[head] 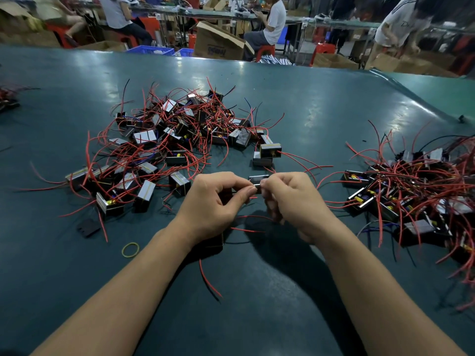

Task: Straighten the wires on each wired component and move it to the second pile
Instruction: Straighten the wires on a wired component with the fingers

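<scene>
In the head view, we hold one component between our two hands, lifted just above the counter between the two piles. Our left hand has its fingers curled, thumb and forefinger pinching the component's near edge or a wire at it; we cannot tell which. Our right hand is curled too, fingertips meeting the left at the same spot and pinching there. Red wires trail out below and beside both hands.

Our judgement is that the main risk here is tangling: loose wires from the left pile reach close to the hands, so a pull along a wire could drag a neighbouring component with it. A hard tug could also kink a lead or strain it where it joins the body. The right pile is already a thicket, so a straightened piece dropped carelessly there could bend again.

Counting: two hands, one component in hand, two main piles. The left pile holds too many components to count exactly, dozens at a guess; the right pile looks smaller, though part runs out of frame. One yellow rubber band lies near our left forearm, and one small black piece sits beside it. A few more components show at the far left edge.
</scene>
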